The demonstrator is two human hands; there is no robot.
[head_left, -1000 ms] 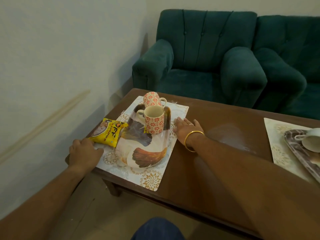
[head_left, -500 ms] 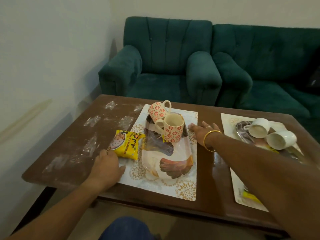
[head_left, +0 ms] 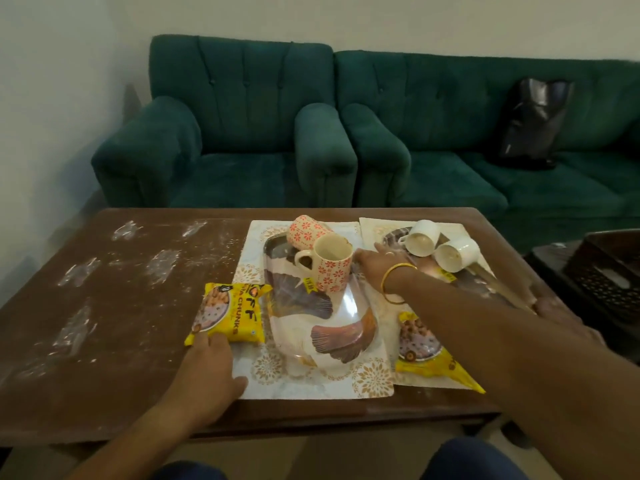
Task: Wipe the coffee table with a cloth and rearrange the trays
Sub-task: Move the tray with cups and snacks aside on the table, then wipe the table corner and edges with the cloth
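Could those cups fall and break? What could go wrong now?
1. The flowered mug stands upright on the glossy feather tray, with a second flowered mug lying on its side beside it. Sliding the placemat could tip or roll them.
2. The white cups lie on their sides toward the coffee table's right end; a bump might roll them off.

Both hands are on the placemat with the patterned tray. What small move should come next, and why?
Probably lift both hands off and go for a cloth, which is not in view. The left hand and right hand rest flat on the placemat, whose right edge meets the second placemat, and the table shows white smears on its bare left half.
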